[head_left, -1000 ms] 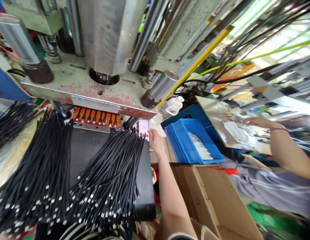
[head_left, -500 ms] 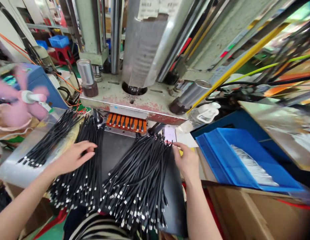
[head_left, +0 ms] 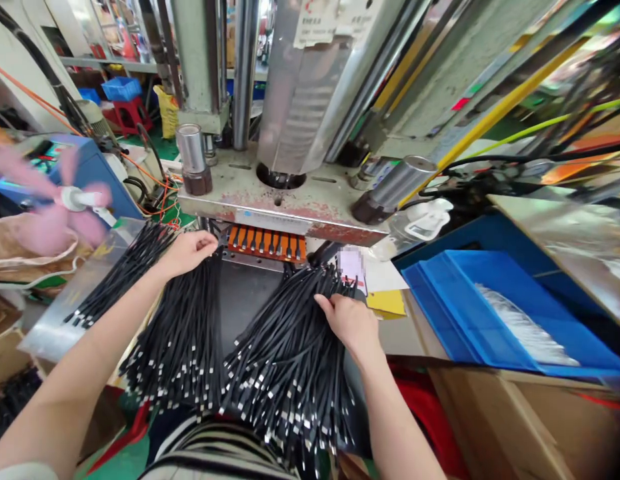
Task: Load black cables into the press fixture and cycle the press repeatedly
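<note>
My left hand (head_left: 193, 252) is closed in a pinch at the upper end of the left bundle of black cables (head_left: 185, 327). What its fingertips hold, if anything, I cannot make out. My right hand (head_left: 349, 321) lies on the upper right of the right bundle of black cables (head_left: 290, 353), thumb on top and fingers curled round the cables at the edge. Both bundles fan towards me with metal plug ends showing. Between them is a bare strip of dark mat (head_left: 245, 290). Behind it, an orange mould insert (head_left: 267, 243) holds a row of black cable ends under the press.
The press plate (head_left: 290, 207) and its steel posts rise straight ahead. A spinning pink fan (head_left: 73, 197) stands left, beside a metal sheet (head_left: 50, 333) with more black cables (head_left: 117, 273). At right are a blue tray (head_left: 440, 313) holding white pieces and a yellow card (head_left: 387, 303).
My left hand has moved up and away, its fingers closing together. The right hand has shifted inward from the bundle's outer edge onto the cables. The view has shifted slightly.
</note>
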Available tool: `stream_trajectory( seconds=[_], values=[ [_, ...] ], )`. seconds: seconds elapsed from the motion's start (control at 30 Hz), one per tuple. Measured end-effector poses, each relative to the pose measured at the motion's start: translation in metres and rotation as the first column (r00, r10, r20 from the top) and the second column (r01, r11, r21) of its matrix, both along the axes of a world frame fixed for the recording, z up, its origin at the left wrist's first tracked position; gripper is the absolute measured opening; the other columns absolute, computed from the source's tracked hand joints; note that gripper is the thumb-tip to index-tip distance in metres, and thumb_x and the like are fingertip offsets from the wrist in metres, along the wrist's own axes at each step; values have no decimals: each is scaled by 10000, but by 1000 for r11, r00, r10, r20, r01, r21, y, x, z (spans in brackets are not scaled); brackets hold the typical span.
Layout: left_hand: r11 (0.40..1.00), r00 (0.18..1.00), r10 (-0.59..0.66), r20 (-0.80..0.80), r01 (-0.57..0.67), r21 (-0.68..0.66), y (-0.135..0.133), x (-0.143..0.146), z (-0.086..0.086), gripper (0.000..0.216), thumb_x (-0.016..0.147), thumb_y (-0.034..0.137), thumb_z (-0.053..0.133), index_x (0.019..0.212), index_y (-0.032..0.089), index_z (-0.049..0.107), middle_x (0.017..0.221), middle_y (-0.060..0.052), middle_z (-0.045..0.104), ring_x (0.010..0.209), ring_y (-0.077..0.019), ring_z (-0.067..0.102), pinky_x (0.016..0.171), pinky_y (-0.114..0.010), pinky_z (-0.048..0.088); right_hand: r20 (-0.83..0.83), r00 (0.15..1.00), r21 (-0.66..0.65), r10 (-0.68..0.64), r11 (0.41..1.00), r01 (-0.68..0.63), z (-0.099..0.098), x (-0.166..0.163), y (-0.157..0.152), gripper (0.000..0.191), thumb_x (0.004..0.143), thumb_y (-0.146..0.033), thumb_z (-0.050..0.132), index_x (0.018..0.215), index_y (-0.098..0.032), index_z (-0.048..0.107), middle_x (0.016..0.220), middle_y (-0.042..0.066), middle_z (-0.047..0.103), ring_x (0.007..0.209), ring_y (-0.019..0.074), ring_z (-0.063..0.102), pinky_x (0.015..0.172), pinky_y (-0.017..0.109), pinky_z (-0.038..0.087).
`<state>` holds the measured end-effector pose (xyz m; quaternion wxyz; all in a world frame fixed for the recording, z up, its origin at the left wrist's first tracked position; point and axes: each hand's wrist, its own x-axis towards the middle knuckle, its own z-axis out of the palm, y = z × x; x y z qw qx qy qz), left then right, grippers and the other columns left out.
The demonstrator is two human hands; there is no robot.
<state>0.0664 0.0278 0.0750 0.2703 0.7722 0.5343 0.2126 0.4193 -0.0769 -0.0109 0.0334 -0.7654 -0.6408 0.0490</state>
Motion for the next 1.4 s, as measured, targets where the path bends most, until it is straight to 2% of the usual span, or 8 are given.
stream_trajectory(
  seconds=[0.17, 0.4, 0.57, 0.63, 0.73, 0.87, 1.07, 1.4],
  values=[
    [938, 797, 335, -502, -230, 261, -12, -5, -34, 447, 856, 518, 536, 1013, 111, 633, 1068, -200, 638, 1053, -353, 610, 882, -438, 477, -91, 995, -31, 29, 999, -32, -4, -10, 9, 313, 918, -409, 514, 749, -191, 662, 742, 137, 713, 710, 284, 694, 610, 335, 436],
    [915, 810, 401, -429, -374, 150, 12, -12, -45, 279, 846, 322, 502, 908, 107, 669, 932, -209, 698, 936, -353, 664, 825, -435, 488, -506, 860, 123, -60, 982, 141, -6, -3, 0, 312, 858, -460, 530, 659, -222, 567, 604, 49, 655, 609, 226, 646, 601, 306, 417],
    [927, 883, 375, -282, -366, 87, 11, -41, -40, 205, 839, 265, 502, 913, 155, 658, 825, -56, 729, 779, -181, 675, 777, -265, 492, -828, 559, 249, 37, 918, 308, 9, -12, -6, 366, 850, -541, 518, 919, -185, 569, 600, -1, 630, 453, 129, 506, 496, 247, 394],
    [919, 894, 391, -217, -367, 143, 2, -43, -32, 207, 836, 274, 512, 939, 155, 646, 874, -48, 724, 796, -161, 666, 790, -249, 484, -885, 451, 245, 113, 938, 246, 26, -23, -9, 402, 843, -521, 552, 1031, -167, 572, 576, -34, 600, 422, 106, 444, 453, 222, 348],
    [899, 935, 352, -42, -325, 295, -20, -31, -6, 169, 826, 300, 540, 857, 157, 625, 832, -44, 680, 745, -151, 624, 720, -251, 476, -883, 398, 240, 249, 968, -73, 59, -43, -18, 314, 889, -444, 536, 999, -161, 617, 549, -39, 583, 455, 106, 479, 478, 217, 367],
    [963, 958, 46, 283, -118, 242, -58, 9, 46, 182, 860, 335, 578, 861, 157, 613, 730, 2, 626, 603, -98, 565, 581, -208, 455, -736, 421, 359, 530, 833, -421, 95, -71, -32, 202, 952, -326, 495, 978, -190, 641, 643, -14, 649, 586, 123, 602, 594, 225, 440],
    [959, 865, -267, 425, 196, 205, -97, 61, 100, 148, 890, 250, 593, 969, 156, 675, 775, -9, 638, 556, -64, 559, 508, -170, 466, -626, 344, 595, 700, 714, -369, 106, -91, -35, 194, 978, -271, 469, 1025, -208, 646, 742, 6, 679, 635, 132, 632, 658, 245, 492],
    [972, 804, -234, 546, 208, 111, -93, 91, 99, 203, 822, 320, 694, 769, 141, 614, 585, 23, 599, 471, -79, 592, 468, -168, 472, -624, 291, 622, 725, 687, -376, 100, -101, -29, 194, 974, -311, 485, 976, -201, 645, 850, 29, 694, 785, 167, 657, 738, 276, 488]
  ],
)
